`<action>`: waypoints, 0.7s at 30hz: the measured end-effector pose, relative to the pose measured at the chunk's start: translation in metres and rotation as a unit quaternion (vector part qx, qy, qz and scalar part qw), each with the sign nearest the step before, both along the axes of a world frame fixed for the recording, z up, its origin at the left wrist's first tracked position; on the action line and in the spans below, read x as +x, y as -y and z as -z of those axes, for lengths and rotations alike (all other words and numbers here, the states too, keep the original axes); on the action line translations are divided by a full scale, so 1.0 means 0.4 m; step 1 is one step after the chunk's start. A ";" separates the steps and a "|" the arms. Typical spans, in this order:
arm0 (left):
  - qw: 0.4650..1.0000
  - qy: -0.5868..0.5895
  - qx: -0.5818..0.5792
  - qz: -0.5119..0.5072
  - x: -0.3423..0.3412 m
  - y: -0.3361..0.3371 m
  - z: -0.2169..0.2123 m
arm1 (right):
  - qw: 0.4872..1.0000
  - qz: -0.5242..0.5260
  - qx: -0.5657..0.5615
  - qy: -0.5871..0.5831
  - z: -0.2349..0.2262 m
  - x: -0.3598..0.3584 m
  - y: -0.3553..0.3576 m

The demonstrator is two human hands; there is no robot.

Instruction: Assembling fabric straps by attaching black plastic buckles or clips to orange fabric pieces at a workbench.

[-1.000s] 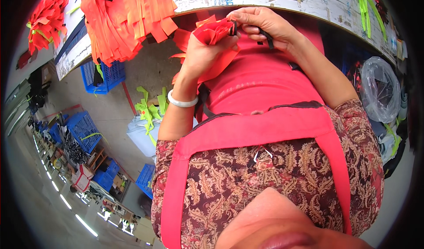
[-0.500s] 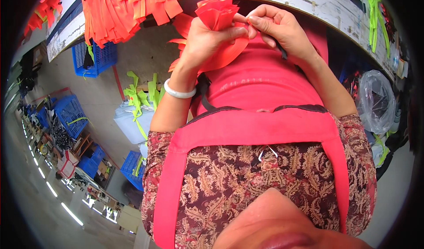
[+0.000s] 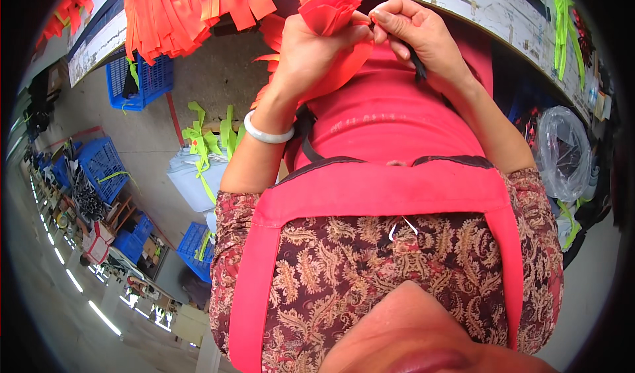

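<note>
My left hand (image 3: 314, 52) is wrapped round a bundle of orange-red fabric strips (image 3: 329, 12). Their gathered ends fan out above the fist, and the long ends hang below it over my pink apron (image 3: 390, 118). Close beside it, my right hand (image 3: 420, 39) is closed, thumb and forefinger pinched together near the left fingertips. A dark strip or cord (image 3: 417, 63) sticks out below the right fingers, held in that hand. What lies in the pinch itself is too small to make out. The two hands almost touch.
A worn white table edge (image 3: 456, 5) runs along the far side. Piled orange strips (image 3: 165, 15) hang off it at left, yellow-green strips (image 3: 561, 32) at right. Blue crates (image 3: 142, 82) stand on the left floor. A clear plastic bag (image 3: 562, 151) hangs at right.
Both hands have risen slightly toward the table with the bundle. More of the dark strip shows below the right fingers. The grips look the same.
</note>
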State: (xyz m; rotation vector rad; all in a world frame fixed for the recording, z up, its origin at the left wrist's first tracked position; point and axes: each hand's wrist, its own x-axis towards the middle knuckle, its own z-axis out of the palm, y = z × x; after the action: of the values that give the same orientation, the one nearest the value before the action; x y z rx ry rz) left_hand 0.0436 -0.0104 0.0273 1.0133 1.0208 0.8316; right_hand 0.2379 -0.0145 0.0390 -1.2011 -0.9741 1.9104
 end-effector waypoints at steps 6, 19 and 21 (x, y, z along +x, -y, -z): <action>0.999 -0.030 0.042 -0.005 0.001 -0.015 -0.005 | 0.999 -0.002 0.037 0.027 0.015 0.000 -0.005; 0.999 -0.040 0.006 0.007 -0.023 -0.014 0.009 | 0.964 -0.034 0.199 0.170 0.013 -0.015 -0.014; 0.999 -0.051 -0.007 -0.003 -0.026 -0.009 0.019 | 0.957 -0.028 0.237 0.163 0.025 -0.021 -0.011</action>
State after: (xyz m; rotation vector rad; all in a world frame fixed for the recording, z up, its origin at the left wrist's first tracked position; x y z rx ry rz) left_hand 0.0331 -0.0066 0.0197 1.0511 1.1151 0.7827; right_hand 0.2295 -0.0100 0.0290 -1.2196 -1.5513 1.4178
